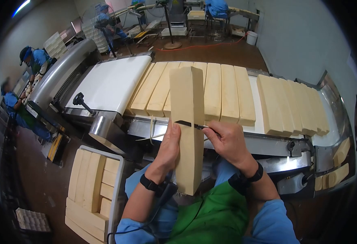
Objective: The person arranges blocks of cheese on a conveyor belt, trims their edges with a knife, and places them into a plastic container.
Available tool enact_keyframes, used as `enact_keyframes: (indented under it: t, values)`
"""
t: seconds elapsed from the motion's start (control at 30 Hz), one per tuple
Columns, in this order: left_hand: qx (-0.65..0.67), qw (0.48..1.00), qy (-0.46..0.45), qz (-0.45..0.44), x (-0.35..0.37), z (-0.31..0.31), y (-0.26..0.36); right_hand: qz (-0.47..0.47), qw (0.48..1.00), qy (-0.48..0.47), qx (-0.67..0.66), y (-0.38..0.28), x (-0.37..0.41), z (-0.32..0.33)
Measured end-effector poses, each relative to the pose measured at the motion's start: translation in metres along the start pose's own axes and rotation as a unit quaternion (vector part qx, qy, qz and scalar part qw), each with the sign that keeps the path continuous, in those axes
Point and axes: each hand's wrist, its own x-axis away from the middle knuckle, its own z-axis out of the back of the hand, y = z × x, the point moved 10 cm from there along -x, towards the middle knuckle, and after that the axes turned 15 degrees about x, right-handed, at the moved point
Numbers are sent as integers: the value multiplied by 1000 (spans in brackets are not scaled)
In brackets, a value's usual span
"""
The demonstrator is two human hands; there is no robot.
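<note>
A long, cream-coloured block (pixel 190 162) stands nearly upright in front of me, its top end overlapping the row of blocks behind it. My left hand (pixel 168 144) is closed on its left side, thumb along the face and the other fingers hidden behind. In the pinched fingers of my right hand (pixel 229 140) is a small knife with a dark blade (pixel 183 123). The blade lies across the block's front, its slanted tip close to my left thumb. Thin cream-coloured trimmings (pixel 151 130) hang at the conveyor edge beside my left hand.
Similar blocks (pixel 229 93) lie side by side on a white conveyor belt (pixel 109 81), with more leaning blocks (pixel 284 105) at right. A crate (pixel 119 179) of blocks stands at lower left. A black-knobbed lever (pixel 78 99) juts up left. Co-workers (pixel 38 61) stand farther off.
</note>
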Motion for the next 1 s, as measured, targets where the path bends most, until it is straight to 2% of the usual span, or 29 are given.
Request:
enact_keyframes:
  t: [0.2,0.3,0.4,0.5,0.6,0.7,0.8,0.9,1.0]
  values:
    - [44,999,-2,-32,-7,-7,13,-4,999,3,-34,-4,24,-12]
    - [10,1000,-4,-12,-8,-8,15,0,999,-2,-39,-4,36,-18]
    - [58,998,-18,24,-11,-10,10,21,999,-25,-24,-5,51,-25]
    - [31,999,12,15,-16,5,10,35,999,-12,-20,-7,67,-30]
    - [63,998,26,11,-23,16,10,41,999,-12,-27,-7,82,-36]
    - [77,996,51,-3,-27,26,12,58,997,-46,3,-8,99,-43]
    - [63,995,70,-22,-31,34,19,120,986,-91,67,-18,121,-50]
    - [104,993,54,-19,-33,33,30,145,974,-133,113,-15,159,-77]
    - [137,988,56,-34,-32,31,38,136,978,-129,88,1,174,-76]
